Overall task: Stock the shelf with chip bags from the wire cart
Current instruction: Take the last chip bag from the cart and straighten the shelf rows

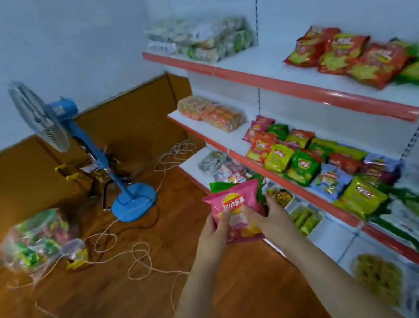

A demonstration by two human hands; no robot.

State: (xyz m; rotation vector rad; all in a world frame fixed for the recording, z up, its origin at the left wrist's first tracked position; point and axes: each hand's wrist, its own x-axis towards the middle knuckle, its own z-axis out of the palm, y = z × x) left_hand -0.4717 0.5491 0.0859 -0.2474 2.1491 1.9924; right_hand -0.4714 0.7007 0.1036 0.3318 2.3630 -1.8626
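Note:
A pink Lay's chip bag (233, 200) is held up in front of the shelf unit, with a green chip bag (221, 185) stacked right behind it. My left hand (216, 231) grips the bags' left side and my right hand (267, 218) grips their right side. The middle shelf (317, 197) to the right carries several small chip bags (299, 164) in red, green, yellow and blue. The top shelf (310, 89) holds red chip bags (346, 56) and green ones at the far right. The wire cart is out of view.
A blue standing fan (73, 145) stands on the wooden floor at the left, with white cord (136, 257) looped across the floor. A clear plastic sack of snacks (36, 240) lies at the left. Lower shelves hold trays of packaged food (305, 219).

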